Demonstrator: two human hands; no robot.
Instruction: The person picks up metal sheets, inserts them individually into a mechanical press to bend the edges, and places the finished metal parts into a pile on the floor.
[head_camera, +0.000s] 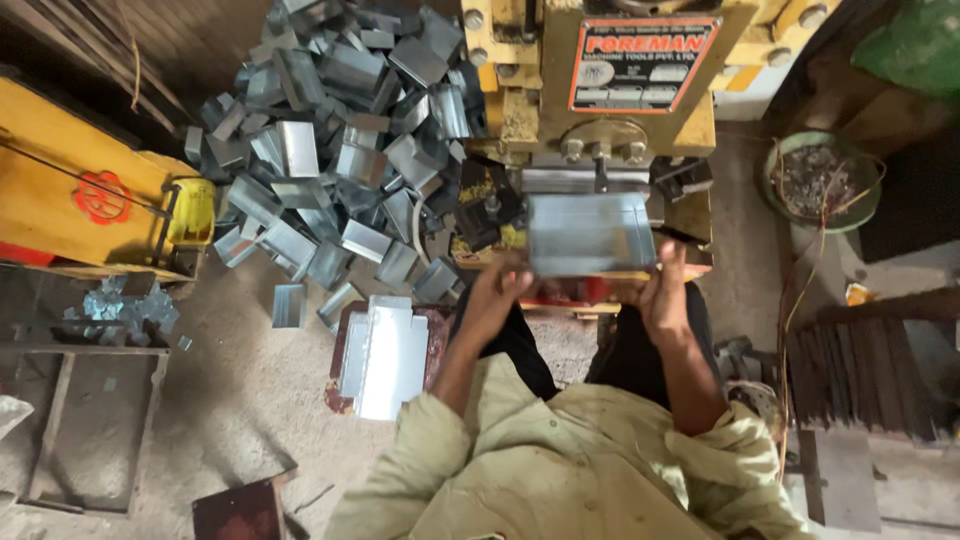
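A flat grey sheet-metal piece (588, 233) with bent edges lies on the bed of a yellow press machine (600, 100), under its ram. My left hand (492, 296) grips the piece's near left corner. My right hand (665, 290) holds its near right edge. Both forearms reach forward from my pale green sleeves.
A big heap of bent metal boxes (330, 150) covers the floor left of the press. A stack of flat metal blanks (385, 355) rests on a red stool by my left arm. A yellow wooden frame (80, 200) stands far left. A green bowl of scrap (822, 180) sits right.
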